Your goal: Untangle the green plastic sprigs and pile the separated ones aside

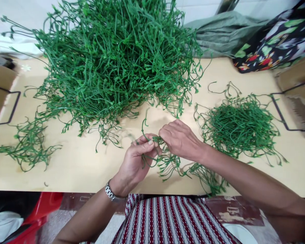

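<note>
We note the left hand pinching a thin green stem between thumb and fingers, above the surface. Right-hand grip: fingers pressed together at a green tuft; exact hold hidden.

Risks, our judgement: curled ends could snag on the loose stems just below the hands and drag them along. A hard pull between the two grips could snap or kink the held stem. The front bunch reaches the surface's near edge; a brush from the right forearm could tip it off. Fringes of the large heap could tangle likewise.

Writing: we can read no brand or label.
</note>
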Motion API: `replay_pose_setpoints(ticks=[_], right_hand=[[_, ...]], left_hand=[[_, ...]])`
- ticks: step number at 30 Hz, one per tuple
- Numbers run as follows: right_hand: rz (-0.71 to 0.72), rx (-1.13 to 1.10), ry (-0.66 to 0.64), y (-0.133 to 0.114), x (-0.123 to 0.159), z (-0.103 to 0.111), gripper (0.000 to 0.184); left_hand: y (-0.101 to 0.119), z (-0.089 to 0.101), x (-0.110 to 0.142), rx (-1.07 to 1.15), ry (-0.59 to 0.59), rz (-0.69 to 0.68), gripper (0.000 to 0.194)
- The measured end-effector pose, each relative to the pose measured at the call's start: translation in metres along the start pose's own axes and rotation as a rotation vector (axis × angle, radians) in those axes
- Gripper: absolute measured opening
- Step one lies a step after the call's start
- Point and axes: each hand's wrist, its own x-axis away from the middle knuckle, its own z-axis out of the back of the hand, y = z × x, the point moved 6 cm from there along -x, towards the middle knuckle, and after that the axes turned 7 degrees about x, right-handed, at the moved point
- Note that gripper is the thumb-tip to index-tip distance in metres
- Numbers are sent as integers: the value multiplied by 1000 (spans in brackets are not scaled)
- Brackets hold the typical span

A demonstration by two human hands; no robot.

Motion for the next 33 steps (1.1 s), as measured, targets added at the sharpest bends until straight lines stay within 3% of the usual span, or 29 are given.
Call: replay_pose_setpoints(ticks=[4,8,11,16,22,25,28,33], right_hand=[[-72,63,-69,3,-7,0,16],[-216,93,-367,11,-10,-24,19],[-287,92,-475,14,-14,-38,22],[-329,74,-492,25,-24,-48,23],[-420,68,-469,42,-33,-39,28],[-387,23,-427,35,-32,-32,26],[-394,17,-362,32,-25,-24,22],[-355,11,-268,23,-17,-13,18]], left_hand=[[5,-4,-2,-140,33,-83,15],[3,-5,-7,-255,87,-156,7],[2,-6,-12,-315,115,-250,14],[-3,-9,-5,-354,207,-374,20],[3,-32,8,-552,2,-466,25],[23,-26,7,-582,1,-509,26],[39,-11,3,-474,16,-491,23],[33,3,-4,-303,43,-327,20]])
